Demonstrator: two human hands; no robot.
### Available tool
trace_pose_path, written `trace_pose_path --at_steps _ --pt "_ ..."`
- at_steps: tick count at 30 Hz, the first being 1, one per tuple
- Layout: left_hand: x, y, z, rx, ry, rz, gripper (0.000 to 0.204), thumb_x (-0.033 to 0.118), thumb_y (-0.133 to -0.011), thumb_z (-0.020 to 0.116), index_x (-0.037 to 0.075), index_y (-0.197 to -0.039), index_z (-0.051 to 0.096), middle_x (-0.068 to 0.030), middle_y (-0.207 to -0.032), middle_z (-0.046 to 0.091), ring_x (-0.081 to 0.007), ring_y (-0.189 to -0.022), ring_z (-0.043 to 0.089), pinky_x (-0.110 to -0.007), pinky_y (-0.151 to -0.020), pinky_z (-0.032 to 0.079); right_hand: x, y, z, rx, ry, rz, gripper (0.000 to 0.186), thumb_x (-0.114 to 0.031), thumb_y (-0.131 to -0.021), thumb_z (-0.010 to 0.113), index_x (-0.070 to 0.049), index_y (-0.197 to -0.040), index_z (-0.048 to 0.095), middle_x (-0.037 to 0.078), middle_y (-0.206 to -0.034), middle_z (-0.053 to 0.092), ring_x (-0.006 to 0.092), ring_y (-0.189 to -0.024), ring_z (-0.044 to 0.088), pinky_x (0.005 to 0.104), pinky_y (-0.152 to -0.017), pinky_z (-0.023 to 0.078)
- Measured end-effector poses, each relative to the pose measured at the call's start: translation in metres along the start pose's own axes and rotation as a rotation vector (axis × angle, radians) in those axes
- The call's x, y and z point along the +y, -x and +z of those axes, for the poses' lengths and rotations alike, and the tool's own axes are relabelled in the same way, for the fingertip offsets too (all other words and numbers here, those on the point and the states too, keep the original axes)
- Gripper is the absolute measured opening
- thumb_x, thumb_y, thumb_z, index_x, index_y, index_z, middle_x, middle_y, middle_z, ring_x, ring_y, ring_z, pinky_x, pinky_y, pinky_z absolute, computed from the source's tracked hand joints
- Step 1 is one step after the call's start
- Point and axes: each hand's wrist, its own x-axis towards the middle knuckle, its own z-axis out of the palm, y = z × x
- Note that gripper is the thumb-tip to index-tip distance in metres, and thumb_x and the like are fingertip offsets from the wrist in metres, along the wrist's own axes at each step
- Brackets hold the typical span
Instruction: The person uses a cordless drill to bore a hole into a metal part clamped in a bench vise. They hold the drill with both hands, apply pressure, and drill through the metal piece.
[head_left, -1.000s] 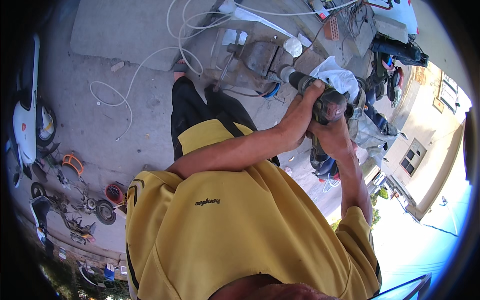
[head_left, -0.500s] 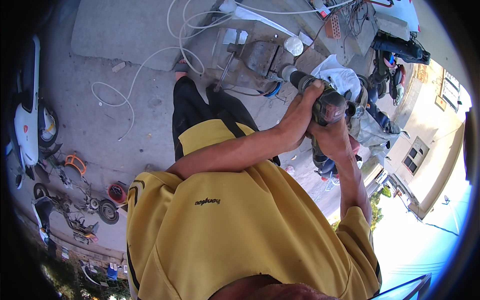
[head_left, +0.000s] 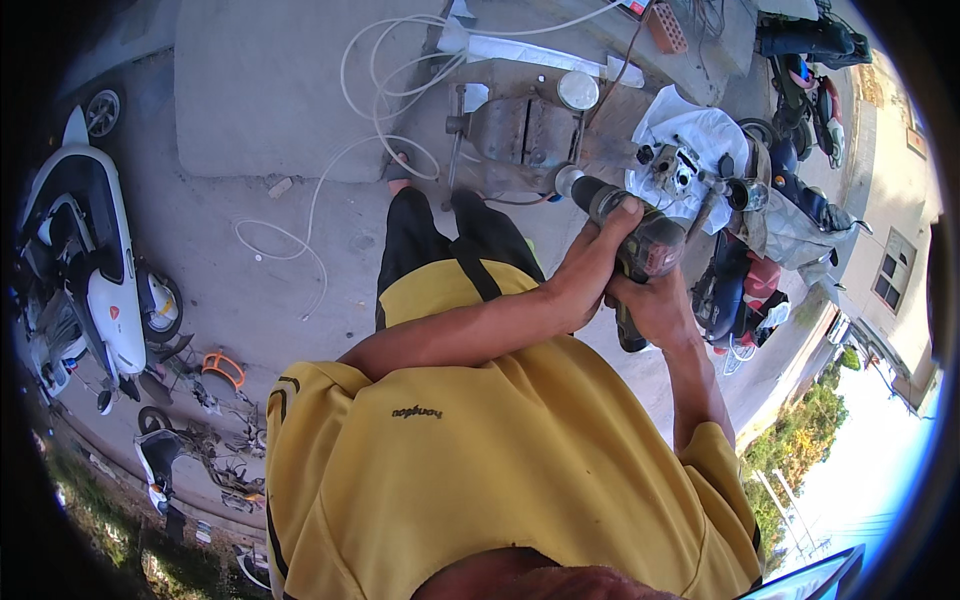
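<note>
Both of my hands are closed on a dark cordless drill point(head_left: 655, 247). My left hand point(head_left: 598, 240) crosses over and grips the drill near its black chuck. My right hand point(head_left: 648, 302) is wrapped round the handle, with the battery end below it. A silver round tip point(head_left: 568, 180) sticks out of the chuck toward a bench vise point(head_left: 527, 132). From here I cannot tell whether that tip touches anything. A grey metal engine part point(head_left: 678, 172) lies on a white sack point(head_left: 695, 122) just beyond the drill.
A round white-topped can point(head_left: 578, 90) stands by the vise. A pale hose point(head_left: 375, 85) loops across the ground, and a perforated brick point(head_left: 666, 28) lies farther off. Scooters point(head_left: 115, 300) stand at the left; a covered motorbike point(head_left: 785, 235) is at the right.
My view has shifted. The drill has come slightly back toward me, away from the vise, and more of the engine part on the white sack now shows. Both hands keep their grip.
</note>
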Motion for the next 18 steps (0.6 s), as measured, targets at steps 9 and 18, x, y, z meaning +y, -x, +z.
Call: trace_pose_path --at_steps 9,18 --pt "0.005 -0.002 -0.005 0.043 0.117 0.080 0.060 0.063 -0.092 0.054 0.008 -0.114 0.054 -0.0029 -0.094 0.059 -0.0104 -0.073 0.055 -0.026 -0.050 0.040 -0.002 -0.017 -0.001 -0.089 0.017 -0.017 0.038 0.004 -0.076 0.065 0.000 -0.112 0.055 0.005 -0.085 0.063 0.0122 -0.072 0.061 0.0280 -0.061 0.050" --pt "0.013 0.002 -0.002 -0.021 0.246 0.028 0.057 0.058 -0.096 0.051 0.007 -0.119 0.052 -0.0051 -0.105 0.061 -0.0145 -0.096 0.059 -0.031 -0.086 0.048 -0.020 -0.014 0.001 -0.071 0.116 0.104 0.044 0.003 -0.078 0.067 0.001 -0.119 0.053 0.005 -0.089 0.064 0.0122 -0.076 0.062 0.0280 -0.065 0.052"
